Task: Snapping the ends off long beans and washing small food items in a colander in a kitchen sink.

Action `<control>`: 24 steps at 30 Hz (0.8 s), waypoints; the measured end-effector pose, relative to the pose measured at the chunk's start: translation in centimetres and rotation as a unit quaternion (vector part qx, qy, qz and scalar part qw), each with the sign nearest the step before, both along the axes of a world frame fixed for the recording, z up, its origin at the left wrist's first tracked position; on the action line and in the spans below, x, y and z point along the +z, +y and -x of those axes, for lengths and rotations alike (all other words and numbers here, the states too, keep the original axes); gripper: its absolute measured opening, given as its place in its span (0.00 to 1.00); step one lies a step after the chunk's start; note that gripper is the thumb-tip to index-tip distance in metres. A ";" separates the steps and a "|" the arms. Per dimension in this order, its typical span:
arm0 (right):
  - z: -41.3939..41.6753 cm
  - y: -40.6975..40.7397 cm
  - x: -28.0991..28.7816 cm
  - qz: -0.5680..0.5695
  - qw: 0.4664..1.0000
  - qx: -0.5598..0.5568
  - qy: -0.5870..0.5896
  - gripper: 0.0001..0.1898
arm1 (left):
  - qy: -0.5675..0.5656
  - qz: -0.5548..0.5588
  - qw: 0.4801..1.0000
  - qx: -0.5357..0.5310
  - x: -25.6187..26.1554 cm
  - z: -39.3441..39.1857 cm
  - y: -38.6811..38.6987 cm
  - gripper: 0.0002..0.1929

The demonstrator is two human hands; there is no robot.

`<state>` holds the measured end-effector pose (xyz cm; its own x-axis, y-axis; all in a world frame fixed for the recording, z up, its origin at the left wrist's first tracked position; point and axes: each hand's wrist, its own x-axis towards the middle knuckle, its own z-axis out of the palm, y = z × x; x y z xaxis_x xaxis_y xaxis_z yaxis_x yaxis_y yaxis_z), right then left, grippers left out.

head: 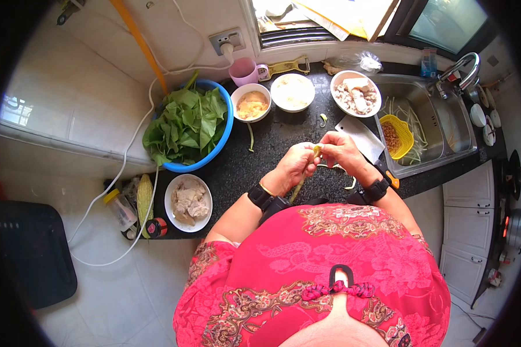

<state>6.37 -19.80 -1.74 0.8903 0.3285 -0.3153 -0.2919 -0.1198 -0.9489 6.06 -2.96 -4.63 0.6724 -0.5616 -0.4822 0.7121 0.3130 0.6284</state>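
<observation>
My left hand [298,164] grips a slender yellow-green vegetable stalk [298,189], whose lower length hangs towards my body. At its upper end, the fingertips of my right hand [342,151] pinch the same stalk, close against the left fingers. Both hands are above the dark speckled counter [260,173]. Thin pale peelings [351,184] lie below the right hand, and small green scraps [324,119] lie farther back. To the right of my right hand rests a cleaver [361,138], its dark handle towards me. An orange-handled tool [392,178] lies by that handle, partly hidden.
A blue basin [225,134] of leafy greens stands left. White bowls of food [293,92] and a pink mug [244,73] line the back. A yellow colander [407,145] sits in the steel sink [430,158]. A meat bowl [169,204], corn [145,197] and white cable [126,152] are left.
</observation>
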 end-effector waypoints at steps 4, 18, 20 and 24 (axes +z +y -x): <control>-0.7 -0.9 -0.4 -0.038 0.998 -0.049 -0.010 0.06 | 0.061 -0.041 0.996 -0.041 0.3 -0.2 0.2 0.07; -0.9 -1.5 -0.4 -0.093 0.989 -0.109 -0.019 0.05 | 0.035 -0.043 0.995 -0.078 -0.2 0.6 0.4 0.11; -0.8 -1.5 -0.9 -0.100 0.989 -0.112 -0.016 0.05 | 0.053 -0.056 0.995 -0.071 0.0 0.7 0.5 0.12; -0.4 -0.6 -0.1 -0.099 0.992 -0.068 0.029 0.08 | 0.033 -0.063 0.997 -0.034 -0.1 0.7 0.2 0.09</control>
<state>6.79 -20.38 -1.82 0.9126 0.2678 -0.3089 -0.3479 0.1120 -0.9308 5.31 -2.75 -4.71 0.5989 -0.5375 -0.5937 0.7701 0.1833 0.6110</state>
